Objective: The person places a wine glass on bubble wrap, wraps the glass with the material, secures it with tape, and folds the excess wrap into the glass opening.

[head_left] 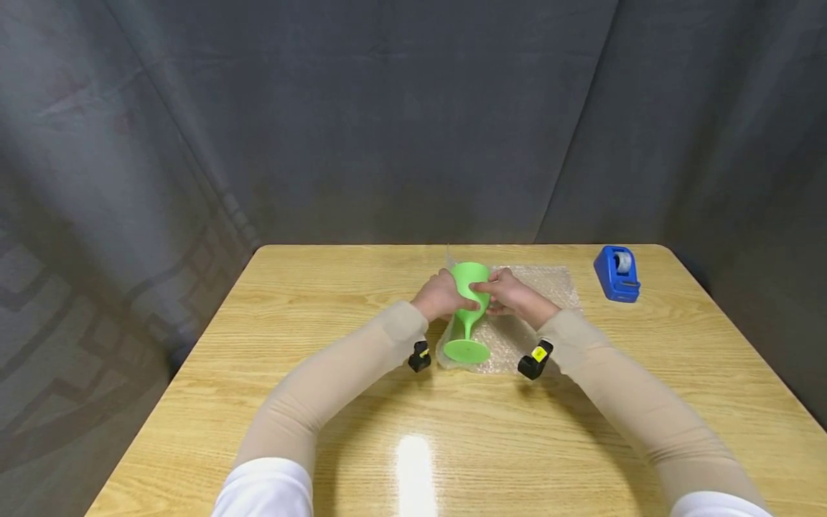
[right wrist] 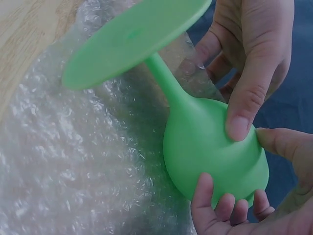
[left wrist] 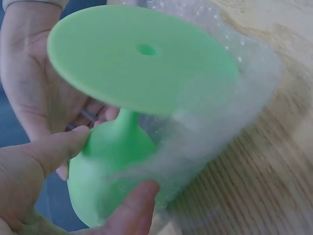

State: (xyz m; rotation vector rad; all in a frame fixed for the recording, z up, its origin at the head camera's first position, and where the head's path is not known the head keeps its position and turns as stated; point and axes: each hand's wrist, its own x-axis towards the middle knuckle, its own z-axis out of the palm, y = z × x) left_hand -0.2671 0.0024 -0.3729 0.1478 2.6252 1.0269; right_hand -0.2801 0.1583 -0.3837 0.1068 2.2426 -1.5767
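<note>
A light green plastic goblet lies on its side over a sheet of bubble wrap, its round foot towards me and its bowl away. My left hand grips the bowl from the left, thumb across its upper side. In the right wrist view, the left fingers are behind a raised edge of the wrap, which comes up along the goblet's left side. From the right, my right hand holds the bowl near the rim between thumb and fingers. The goblet's foot fills the upper left wrist view, the wrap's edge beside it.
On the wooden table, a blue tape dispenser with a roll of clear tape stands at the back right. Dark grey curtains hang behind the table and at its sides.
</note>
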